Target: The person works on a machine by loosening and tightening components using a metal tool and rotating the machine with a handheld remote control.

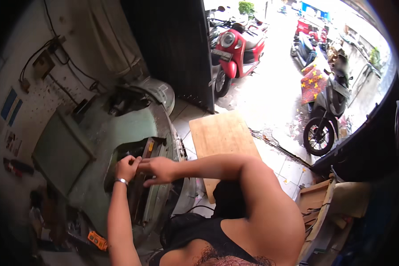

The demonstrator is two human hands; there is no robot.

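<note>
My left hand [127, 167], with a metal bracelet on the wrist, is curled at the dark opening of a large green machine [119, 128]. My right hand [160, 169] reaches across from the right and meets it, fingertips touching the left hand's fingers. Both hands pinch at something small between them, too small to make out. A yellowish part [150, 146] sits just above the hands inside the opening.
A wooden board [221, 135] lies on the tiled floor right of the machine. A red scooter [239, 51] and a grey motorbike [326, 111] stand outside the dark door. An orange tool [97, 240] lies lower left. Wooden boxes [317, 199] sit at right.
</note>
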